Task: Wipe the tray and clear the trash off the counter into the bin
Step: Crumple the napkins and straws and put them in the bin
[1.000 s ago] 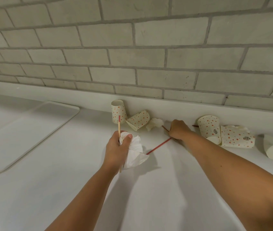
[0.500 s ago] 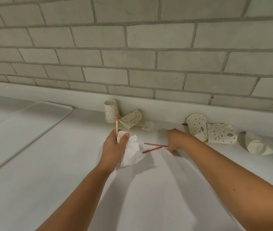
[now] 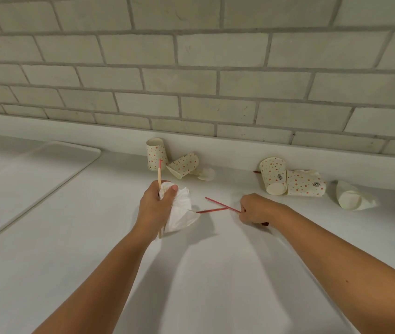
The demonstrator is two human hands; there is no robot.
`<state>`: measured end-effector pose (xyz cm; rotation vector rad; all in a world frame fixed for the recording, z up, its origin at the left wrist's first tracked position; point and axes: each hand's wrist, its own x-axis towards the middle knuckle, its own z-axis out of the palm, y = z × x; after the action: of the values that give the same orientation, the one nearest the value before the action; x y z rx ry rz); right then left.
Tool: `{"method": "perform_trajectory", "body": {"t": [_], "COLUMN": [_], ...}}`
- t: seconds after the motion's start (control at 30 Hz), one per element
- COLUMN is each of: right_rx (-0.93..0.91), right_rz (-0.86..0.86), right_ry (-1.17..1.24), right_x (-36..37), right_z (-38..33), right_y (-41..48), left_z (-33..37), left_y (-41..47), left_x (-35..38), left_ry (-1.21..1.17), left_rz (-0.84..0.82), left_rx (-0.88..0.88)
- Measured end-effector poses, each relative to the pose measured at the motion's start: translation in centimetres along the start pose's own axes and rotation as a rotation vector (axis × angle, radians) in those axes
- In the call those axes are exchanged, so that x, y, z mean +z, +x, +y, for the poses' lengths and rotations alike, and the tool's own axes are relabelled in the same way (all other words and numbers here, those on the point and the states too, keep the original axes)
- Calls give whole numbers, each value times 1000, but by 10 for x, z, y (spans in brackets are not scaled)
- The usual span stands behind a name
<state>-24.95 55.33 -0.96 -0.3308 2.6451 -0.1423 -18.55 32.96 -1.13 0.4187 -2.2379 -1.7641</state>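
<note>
Since the red straw (image 3: 218, 203) looks light and springy, my right hand (image 3: 256, 208) pinches its end; left hand (image 3: 153, 208) clutches the napkin (image 3: 182, 207)

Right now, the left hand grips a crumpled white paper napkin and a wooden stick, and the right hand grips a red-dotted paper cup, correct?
Not quite. In the head view the right hand pinches thin red stirrer sticks, not a cup; the red-dotted paper cups sit untouched by the wall. The left hand does grip the crumpled white paper napkin and wooden stick.
</note>
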Motion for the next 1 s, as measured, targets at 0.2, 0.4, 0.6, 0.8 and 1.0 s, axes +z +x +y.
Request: {"method": "perform_trajectory", "body": {"t": [0.2, 0.4, 0.6, 0.8, 1.0], "right_rx": [-81, -236, -198, -118, -217], "right_rz": [123, 164, 100, 17, 31], "right_ry": [78, -81, -276, -302, -211], "right_x": [1, 13, 9, 18, 42], "right_z": [-16, -61, -81, -94, -130], "right_y": [-2, 15, 5, -9, -35], "left_z": [-2, -9, -13, -14, -20], "left_y": [-5, -13, -24, -44, -59], "left_x": [-17, -43, -75, -94, -120], "left_ry": [9, 36, 38, 8, 1], "left_rz": [31, 79, 162, 203, 199], "left_rx": [-8, -15, -22, -28, -48]}}
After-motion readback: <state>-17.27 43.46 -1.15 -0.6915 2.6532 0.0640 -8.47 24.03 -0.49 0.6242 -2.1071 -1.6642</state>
